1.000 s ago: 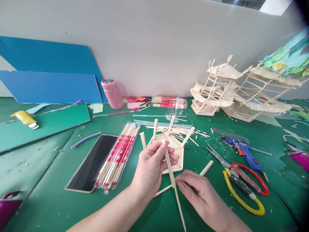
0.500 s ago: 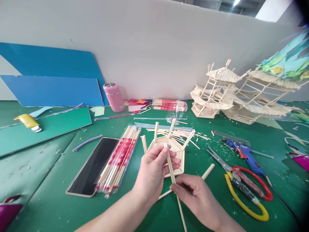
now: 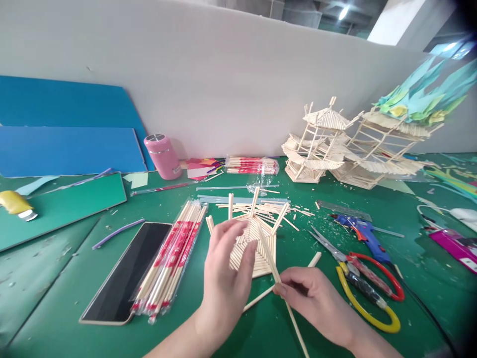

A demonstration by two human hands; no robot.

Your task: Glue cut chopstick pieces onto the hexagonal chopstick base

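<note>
Head view: a wrapped stick bundle (image 3: 169,261) is seen at left. Left hand (image 3: 225,278) is held half open beside the hexagonal stick base (image 3: 257,266); contact cannot be told. The long stick (image 3: 268,256), pinched low by the closed right hand (image 3: 316,301), could swing and knock the base's posts.

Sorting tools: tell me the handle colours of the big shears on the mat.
The shears have one yellow handle and one red; head view.
</note>
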